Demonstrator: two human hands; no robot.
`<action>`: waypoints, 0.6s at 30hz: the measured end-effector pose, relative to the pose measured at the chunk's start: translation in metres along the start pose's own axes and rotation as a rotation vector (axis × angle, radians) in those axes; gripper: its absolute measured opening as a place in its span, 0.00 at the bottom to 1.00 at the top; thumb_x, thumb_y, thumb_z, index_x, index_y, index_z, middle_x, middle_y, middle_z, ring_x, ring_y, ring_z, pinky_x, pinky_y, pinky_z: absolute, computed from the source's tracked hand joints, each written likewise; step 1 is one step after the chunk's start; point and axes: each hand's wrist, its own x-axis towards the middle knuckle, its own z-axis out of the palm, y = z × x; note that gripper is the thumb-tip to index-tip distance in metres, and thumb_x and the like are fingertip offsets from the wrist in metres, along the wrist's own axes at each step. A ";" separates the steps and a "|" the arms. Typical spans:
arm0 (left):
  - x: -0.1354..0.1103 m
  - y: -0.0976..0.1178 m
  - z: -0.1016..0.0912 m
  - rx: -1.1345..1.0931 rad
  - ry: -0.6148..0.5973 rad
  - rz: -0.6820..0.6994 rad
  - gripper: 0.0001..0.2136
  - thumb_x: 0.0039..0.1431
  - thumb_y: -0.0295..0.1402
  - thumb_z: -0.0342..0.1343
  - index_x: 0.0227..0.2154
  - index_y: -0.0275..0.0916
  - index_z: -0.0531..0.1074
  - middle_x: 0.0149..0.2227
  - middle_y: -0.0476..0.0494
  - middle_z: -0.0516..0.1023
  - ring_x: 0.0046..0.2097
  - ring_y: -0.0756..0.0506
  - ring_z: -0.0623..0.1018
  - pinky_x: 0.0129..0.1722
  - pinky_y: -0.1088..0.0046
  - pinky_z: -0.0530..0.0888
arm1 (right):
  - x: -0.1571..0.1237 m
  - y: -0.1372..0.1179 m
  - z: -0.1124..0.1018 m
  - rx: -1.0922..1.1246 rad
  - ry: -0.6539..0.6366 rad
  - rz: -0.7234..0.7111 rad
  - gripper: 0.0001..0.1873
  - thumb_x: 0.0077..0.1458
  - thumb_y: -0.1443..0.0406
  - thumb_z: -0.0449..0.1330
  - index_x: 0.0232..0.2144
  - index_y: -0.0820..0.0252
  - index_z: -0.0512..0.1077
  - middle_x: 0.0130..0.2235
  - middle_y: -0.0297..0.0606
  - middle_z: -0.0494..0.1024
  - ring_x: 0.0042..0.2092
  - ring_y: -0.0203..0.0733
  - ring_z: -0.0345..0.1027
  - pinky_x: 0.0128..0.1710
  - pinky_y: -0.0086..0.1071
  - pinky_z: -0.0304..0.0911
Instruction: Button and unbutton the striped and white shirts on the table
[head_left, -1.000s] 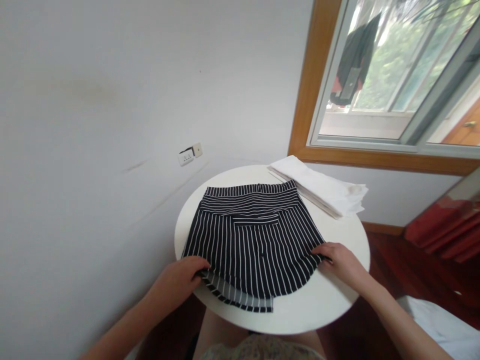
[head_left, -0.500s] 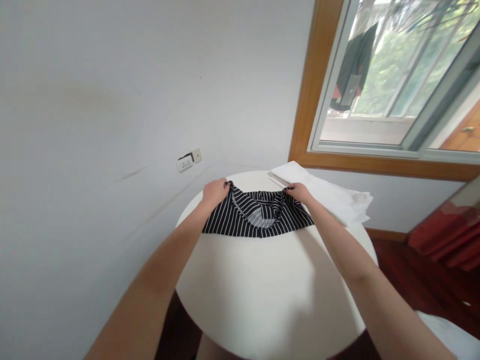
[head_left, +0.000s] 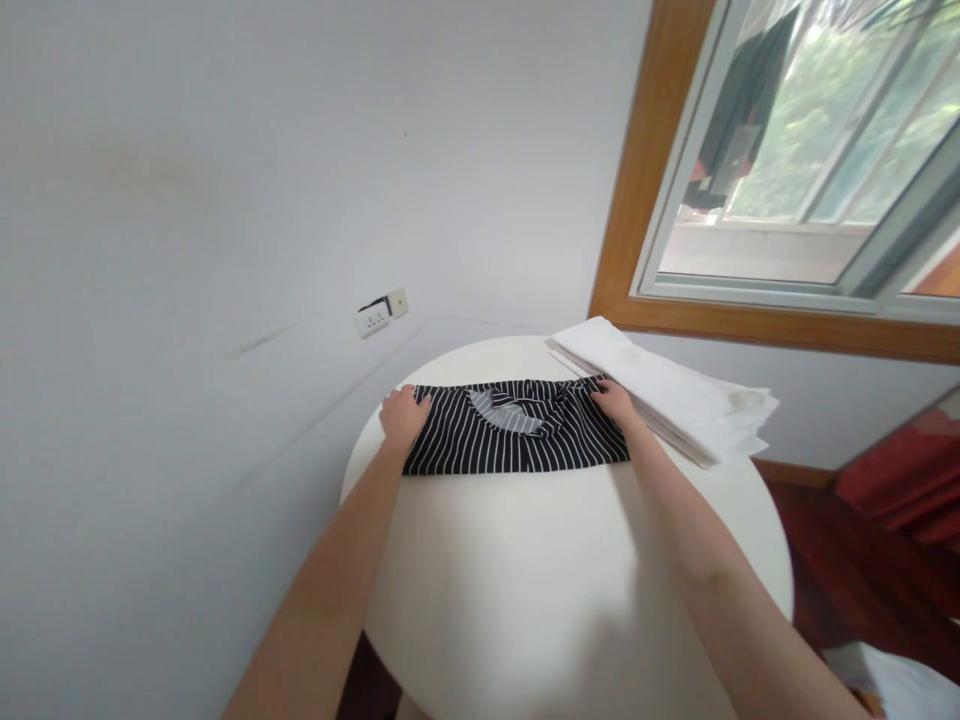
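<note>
Black garment [head_left: 472, 450], soft cloth with thin white stripes, folded into wide strip near far edge of smooth round table [head_left: 517, 570]. Long axis left to right; straight fold faces near edge, curved hem shows grey underside. Left hand [head_left: 403, 414], right hand [head_left: 615, 402] at its far corners; fingers bent, cannot tell if pinching.

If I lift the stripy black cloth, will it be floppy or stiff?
The striped cloth would probably flop, since it lies folded and bunched near its middle. It's likely light, as its layers look thin. It probably won't roll if pushed, because it lies flat on the table.
</note>
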 end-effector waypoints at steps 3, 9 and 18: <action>-0.004 -0.007 0.001 -0.033 -0.032 -0.038 0.21 0.56 0.49 0.48 0.42 0.38 0.72 0.43 0.33 0.74 0.48 0.34 0.71 0.44 0.60 0.68 | -0.008 0.000 0.002 -0.022 0.024 0.049 0.18 0.54 0.62 0.56 0.45 0.64 0.73 0.47 0.46 0.76 0.49 0.45 0.69 0.48 0.32 0.60; -0.011 -0.006 0.008 -0.045 0.029 -0.085 0.14 0.60 0.42 0.46 0.36 0.40 0.71 0.41 0.35 0.74 0.45 0.36 0.73 0.39 0.63 0.69 | -0.022 -0.008 0.009 -0.057 0.107 0.141 0.20 0.60 0.58 0.49 0.50 0.61 0.68 0.46 0.49 0.75 0.47 0.49 0.69 0.45 0.38 0.62; -0.017 0.003 -0.005 -0.042 0.127 -0.067 0.15 0.61 0.37 0.43 0.46 0.35 0.66 0.41 0.33 0.73 0.45 0.36 0.72 0.41 0.61 0.68 | -0.040 -0.019 0.001 -0.119 0.297 0.047 0.22 0.58 0.63 0.49 0.54 0.63 0.63 0.46 0.49 0.72 0.46 0.49 0.65 0.44 0.38 0.59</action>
